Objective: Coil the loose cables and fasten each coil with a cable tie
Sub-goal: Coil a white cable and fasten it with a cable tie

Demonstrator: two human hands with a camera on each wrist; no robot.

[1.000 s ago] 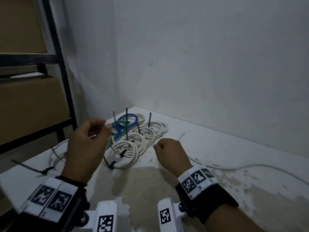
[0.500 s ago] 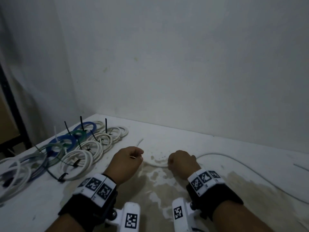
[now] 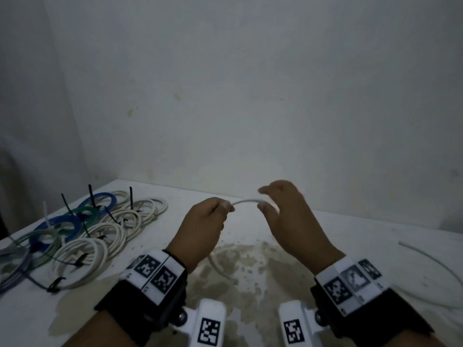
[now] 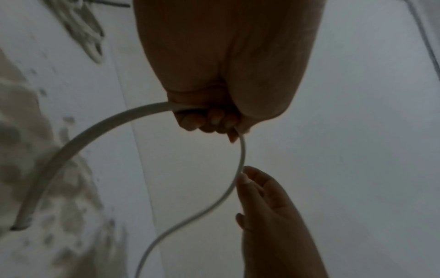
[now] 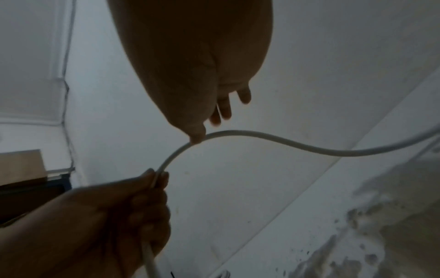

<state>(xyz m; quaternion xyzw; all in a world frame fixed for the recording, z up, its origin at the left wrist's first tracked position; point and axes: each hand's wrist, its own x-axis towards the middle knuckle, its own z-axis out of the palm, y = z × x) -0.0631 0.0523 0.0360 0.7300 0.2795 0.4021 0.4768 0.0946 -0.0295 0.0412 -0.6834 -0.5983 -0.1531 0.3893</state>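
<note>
A loose white cable [image 3: 246,202] arches in the air between my two hands above the white table [image 3: 363,236]. My left hand [image 3: 208,221] grips it in a fist; the left wrist view shows the curled fingers [image 4: 214,120] round the cable [image 4: 95,135], whose free end hangs toward the table. My right hand [image 3: 283,211] is just to the right with fingers spread loosely. In the right wrist view only its thumb tip [image 5: 197,137] touches the cable [image 5: 297,146], which runs on to the right. The rest of the cable [image 3: 438,271] lies on the table at right.
Several tied coils [image 3: 100,234], white, blue and green, lie at the table's left with black cable ties [image 3: 90,196] sticking up. A grey wall [image 3: 250,96] stands close behind. A brownish stained patch [image 3: 250,271] spreads under my hands.
Both hands have risen off the table with the white cable. My right hand, a fist half a second ago, has spread its fingers. The left hand keeps its grip.
</note>
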